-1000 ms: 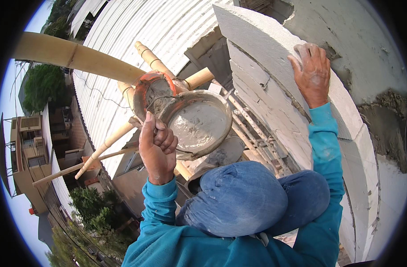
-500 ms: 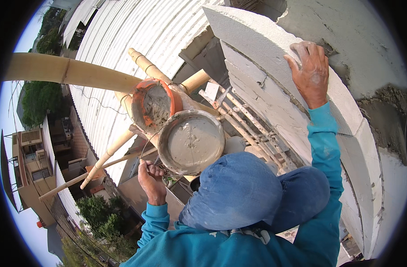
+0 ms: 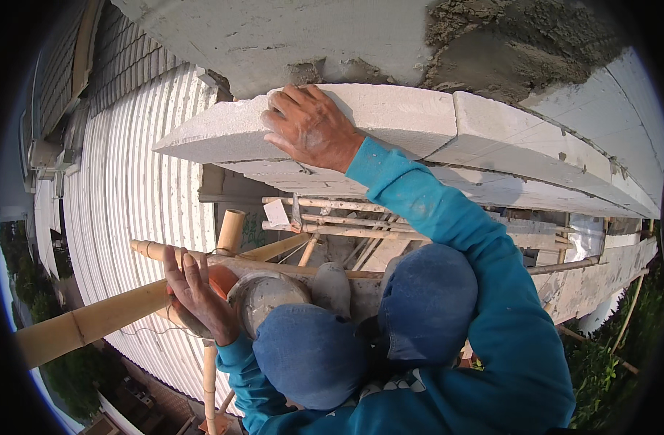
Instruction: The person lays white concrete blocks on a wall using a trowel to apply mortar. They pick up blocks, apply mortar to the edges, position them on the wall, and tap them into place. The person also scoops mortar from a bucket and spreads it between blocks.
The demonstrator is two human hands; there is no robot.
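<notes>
My right hand (image 3: 310,123) grips the top edge of a white, rough block (image 3: 411,119) on the curved block wall, fingers bent over it. My left hand (image 3: 201,293) is raised with fingers extended and apart, holding nothing that I can see. It overlaps an orange bucket (image 3: 224,278), which is partly hidden behind it. Beside that sits a round, cement-smeared grey bucket (image 3: 256,288), partly hidden by my bent knees (image 3: 310,351) in blue jeans. A grey shoe (image 3: 330,290) shows between the bucket and my right knee.
Thick bamboo poles (image 3: 85,326) cross by the buckets. Thinner scaffold poles (image 3: 353,230) run below the block wall. A white corrugated roof (image 3: 129,181) lies at the left. Wet mortar (image 3: 513,47) is spread on the grey surface above. Trees (image 3: 600,370) show below at the right.
The view has swung round, so the block wall now runs across the top. My left hand has let go of the wire handle and opened. My right hand stays on the block edge.
</notes>
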